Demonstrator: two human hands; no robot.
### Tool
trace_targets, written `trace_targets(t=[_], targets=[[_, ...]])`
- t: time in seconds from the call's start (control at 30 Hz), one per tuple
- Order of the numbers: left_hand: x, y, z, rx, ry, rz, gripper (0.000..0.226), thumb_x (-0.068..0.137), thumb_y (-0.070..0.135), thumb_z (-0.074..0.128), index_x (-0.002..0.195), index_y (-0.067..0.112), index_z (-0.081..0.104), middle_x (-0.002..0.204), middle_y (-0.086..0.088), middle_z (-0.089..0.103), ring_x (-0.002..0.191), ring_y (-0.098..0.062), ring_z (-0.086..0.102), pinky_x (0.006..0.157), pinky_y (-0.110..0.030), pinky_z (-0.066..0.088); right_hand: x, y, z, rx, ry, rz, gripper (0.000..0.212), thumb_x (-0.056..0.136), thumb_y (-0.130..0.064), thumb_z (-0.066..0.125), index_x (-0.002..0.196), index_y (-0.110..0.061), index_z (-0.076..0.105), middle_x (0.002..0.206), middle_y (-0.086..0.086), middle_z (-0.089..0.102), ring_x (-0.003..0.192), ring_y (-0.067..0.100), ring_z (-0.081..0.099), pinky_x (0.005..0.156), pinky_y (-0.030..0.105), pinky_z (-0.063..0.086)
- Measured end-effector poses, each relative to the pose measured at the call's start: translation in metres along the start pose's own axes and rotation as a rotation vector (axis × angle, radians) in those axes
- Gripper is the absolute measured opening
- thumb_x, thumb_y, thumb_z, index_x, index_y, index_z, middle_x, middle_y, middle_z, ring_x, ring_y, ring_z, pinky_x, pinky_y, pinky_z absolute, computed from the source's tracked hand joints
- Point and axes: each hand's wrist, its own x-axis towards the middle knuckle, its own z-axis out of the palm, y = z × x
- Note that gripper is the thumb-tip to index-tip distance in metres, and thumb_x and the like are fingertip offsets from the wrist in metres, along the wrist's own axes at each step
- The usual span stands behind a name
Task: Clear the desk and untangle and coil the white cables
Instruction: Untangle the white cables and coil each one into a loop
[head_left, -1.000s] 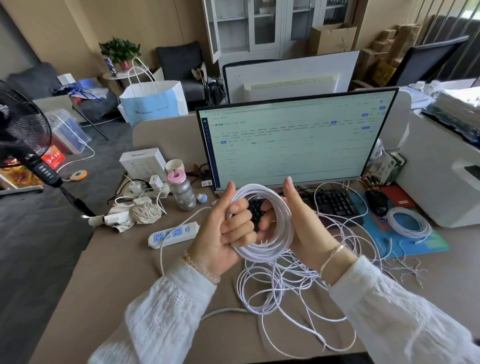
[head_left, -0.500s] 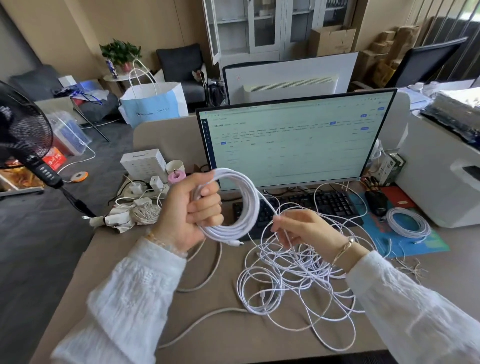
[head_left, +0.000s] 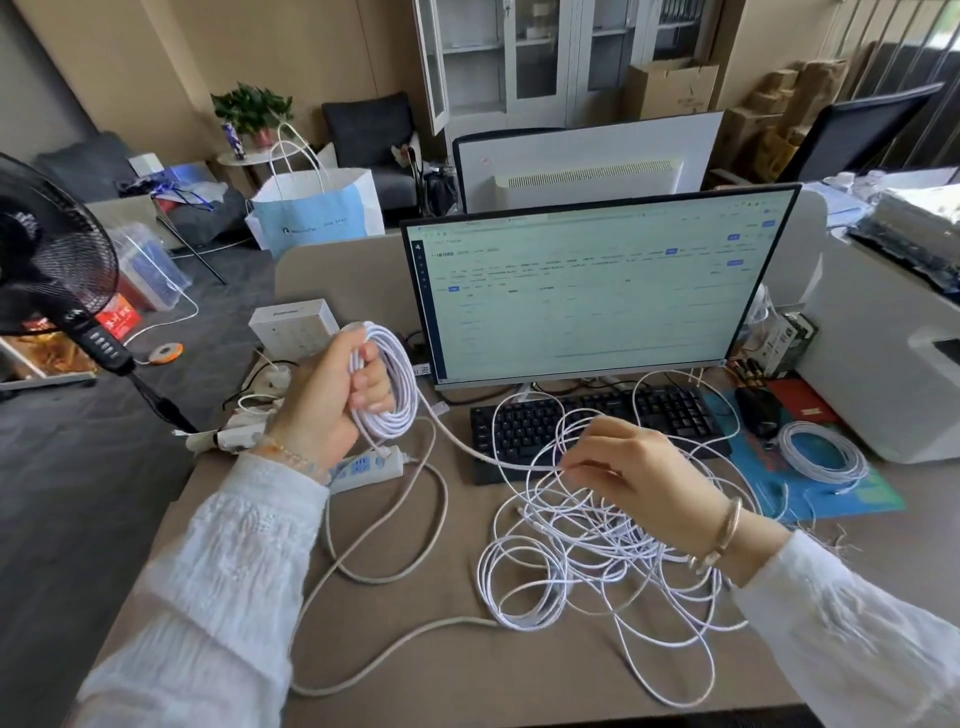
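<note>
My left hand (head_left: 332, 402) grips a coil of white cable (head_left: 397, 384) held up over the desk's left side. From the coil a single strand (head_left: 467, 444) runs right to my right hand (head_left: 634, 475), which pinches it above a loose tangle of white cable (head_left: 587, 556) lying on the brown desk (head_left: 467, 675). A second, finished white coil (head_left: 826, 457) lies on the blue mat at the right.
A monitor (head_left: 587, 291) and black keyboard (head_left: 597, 421) stand behind the tangle. A white power strip (head_left: 371, 467) with a thick grey cord (head_left: 384, 566) lies under my left hand. A black mouse (head_left: 758, 410), a white box (head_left: 296, 332) and a black fan (head_left: 47, 260) surround the work area.
My hands have separated. The left hand carried the coil left and up, while the right hand dropped to the tangle and drew a strand out taut.
</note>
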Motion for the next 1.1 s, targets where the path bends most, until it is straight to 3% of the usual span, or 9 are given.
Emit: trace_targets(t=[0.1,0.27,0.4,0.5,0.6,0.77,0.9,1.0,1.1], targets=[[-0.003,-0.011,0.014,0.103,0.008,-0.035,0.038,0.101,0.028,0.044,0.064,0.017,0.044,0.047,0.004,0.035,0.039,-0.011,0.035,0.043,-0.023,0.039,0.017,-0.036,-0.01,-0.01,0.045,-0.112,0.027,0.093,-0.031,0.05,0.091,-0.013,0.071,0.09,-0.004,0.059,0.07,0.013,0.059,0.062,0.031,0.052],[-0.022,-0.023,0.052,0.248,0.006,-0.031,0.037,0.101,0.02,0.046,0.067,0.007,0.047,0.05,-0.011,0.061,0.041,-0.023,0.06,0.047,-0.029,0.054,0.044,-0.064,-0.014,-0.032,0.07,-0.179,0.032,0.095,-0.038,0.046,0.093,-0.017,0.07,0.09,-0.001,0.061,0.069,0.024,0.061,0.058,0.041,0.052],[-0.035,-0.032,0.075,0.395,-0.091,-0.049,0.031,0.098,0.013,0.046,0.068,0.004,0.047,0.048,-0.009,0.056,0.042,-0.023,0.057,0.048,-0.027,0.049,0.054,-0.064,-0.013,-0.045,0.093,-0.155,0.022,0.093,-0.032,0.052,0.094,-0.02,0.071,0.089,-0.002,0.062,0.067,0.024,0.061,0.055,0.042,0.051],[-0.038,-0.037,0.076,0.397,-0.219,-0.083,0.04,0.096,0.015,0.05,0.057,0.008,0.056,0.047,-0.008,0.051,0.039,-0.018,0.049,0.044,-0.024,0.04,0.057,-0.059,-0.016,-0.017,0.095,-0.107,0.017,0.089,-0.03,0.058,0.091,-0.021,0.072,0.085,-0.005,0.061,0.066,0.019,0.06,0.058,0.042,0.051],[-0.039,-0.034,0.072,0.335,-0.309,-0.279,0.04,0.098,0.025,0.045,0.061,0.01,0.05,0.038,-0.003,0.038,0.026,-0.013,0.031,0.034,-0.017,0.029,0.056,-0.05,-0.022,0.043,0.12,-0.026,0.015,0.086,-0.031,0.062,0.09,-0.02,0.072,0.082,-0.01,0.062,0.066,0.011,0.059,0.062,0.039,0.052],[-0.039,-0.034,0.071,0.231,-0.485,-0.536,0.033,0.094,0.036,0.042,0.068,0.016,0.044,0.036,0.008,0.025,0.025,-0.004,0.019,0.031,-0.015,0.017,0.052,-0.039,-0.029,0.142,0.118,0.072,0.016,0.081,-0.029,0.075,0.084,-0.018,0.064,0.073,-0.011,0.064,0.064,0.009,0.057,0.06,0.016,0.046],[-0.034,-0.024,0.064,0.099,-0.701,-0.707,0.039,0.09,0.049,0.052,0.068,0.017,0.047,0.034,0.01,0.031,0.023,-0.001,0.025,0.03,-0.015,0.017,0.047,-0.03,-0.024,0.319,0.082,0.21,0.042,0.069,-0.057,0.072,0.073,-0.018,0.057,0.06,-0.002,0.059,0.052,0.009,0.046,0.052,0.027,0.041],[-0.029,-0.01,0.057,0.051,-0.839,-0.735,0.039,0.088,0.048,0.062,0.07,0.016,0.051,0.035,0.009,0.029,0.025,-0.006,0.023,0.03,-0.017,0.022,0.038,-0.016,-0.019,0.64,-0.006,0.329,0.048,0.074,-0.045,0.07,0.077,0.002,0.059,0.055,0.003,0.053,0.049,0.011,0.044,0.049,0.022,0.037],[-0.024,0.006,0.046,-0.054,-0.83,-0.657,0.035,0.093,0.041,0.059,0.072,0.014,0.053,0.038,0.007,0.026,0.028,-0.008,0.022,0.031,-0.018,0.025,0.023,0.003,-0.011,0.82,-0.125,0.443,0.046,0.078,-0.038,0.071,0.079,0.005,0.056,0.062,0.013,0.055,0.059,0.025,0.047,0.061,0.035,0.043]])
